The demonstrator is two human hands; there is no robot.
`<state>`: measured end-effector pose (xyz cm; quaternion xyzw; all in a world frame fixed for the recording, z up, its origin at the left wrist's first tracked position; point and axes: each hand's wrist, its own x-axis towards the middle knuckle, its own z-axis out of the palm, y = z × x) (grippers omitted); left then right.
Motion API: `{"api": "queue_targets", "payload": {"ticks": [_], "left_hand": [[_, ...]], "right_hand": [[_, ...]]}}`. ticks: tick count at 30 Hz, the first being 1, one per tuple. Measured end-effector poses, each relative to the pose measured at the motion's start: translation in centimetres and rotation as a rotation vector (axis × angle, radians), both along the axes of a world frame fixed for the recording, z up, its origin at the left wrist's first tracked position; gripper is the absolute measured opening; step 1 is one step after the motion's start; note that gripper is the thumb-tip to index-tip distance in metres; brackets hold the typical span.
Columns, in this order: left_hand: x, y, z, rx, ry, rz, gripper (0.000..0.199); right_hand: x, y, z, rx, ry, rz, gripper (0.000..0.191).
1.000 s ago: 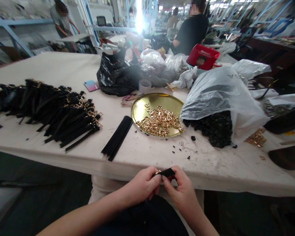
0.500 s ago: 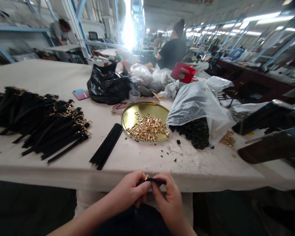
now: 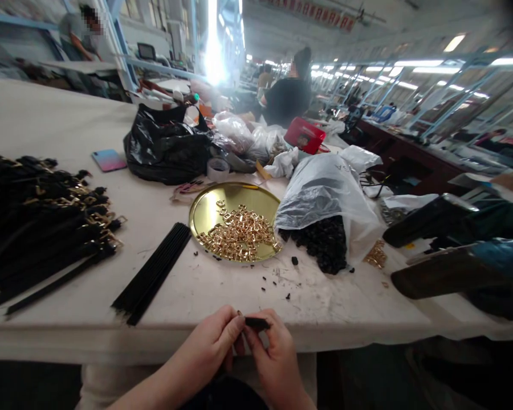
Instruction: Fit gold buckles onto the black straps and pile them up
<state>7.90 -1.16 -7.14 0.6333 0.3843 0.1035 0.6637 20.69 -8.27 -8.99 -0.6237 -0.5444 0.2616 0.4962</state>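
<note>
Pinching a flat black strap [image 3: 257, 323] between closed fingers of left hand [image 3: 220, 337] and right hand [image 3: 277, 347], on the near side of a round, shiny gold tray [image 3: 204, 209] heaped with small gold metal buckles [image 3: 239, 233].

At bottom centre, the left hand [image 3: 218, 337] and right hand [image 3: 277, 347] are hiding much of the black strip [image 3: 256, 323], and both forearms [image 3: 165, 373] are running off the lower edge. The left edge is cutting off the strap pile [image 3: 38, 228]. Right of centre, a plastic bag [image 3: 314, 185] is partly covering the black pieces [image 3: 322, 245].
</note>
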Motion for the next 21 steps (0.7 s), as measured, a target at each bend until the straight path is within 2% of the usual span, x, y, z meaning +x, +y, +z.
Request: {"api": "queue_targets", "payload": {"ticks": [3,5,8,10,13,15,18,21], "left_hand": [[0.6,0.5,0.5,0.029,0.019,-0.020,0.024],[0.9,0.9,0.6,0.033,0.018,0.020,0.019],[1.1,1.6,0.2,0.029,-0.015,0.059,0.024],[1.1,2.1,-0.2,0.013,-0.027,-0.015,0.023],[1.1,2.7,-0.5,0.012,0.002,-0.083,0.021],[1.3,2.9,-0.4,0.013,0.022,-0.048,0.024],[1.6,2.7,0.0,-0.021,0.012,-0.021,0.025],[1.7,2.3,0.4,-0.026,-0.011,-0.012,0.024]], "right_hand": [[0.3,0.6,-0.2,-0.049,0.050,-0.084,0.010],[0.4,0.9,-0.3,-0.084,0.117,-0.112,0.012],[0.4,1.1,-0.4,-0.173,0.254,-0.066,0.016],[0.8,1.1,-0.3,-0.233,0.310,-0.002,0.020],[3.1,1.5,0.0,-0.269,0.223,0.023,0.024],[5.8,2.3,0.3,-0.250,0.078,-0.104,0.027],[10.4,4.6,0.4,-0.168,-0.208,-0.426,0.029],[13.4,7.0,0.0,-0.163,-0.248,-0.445,0.019]]}}
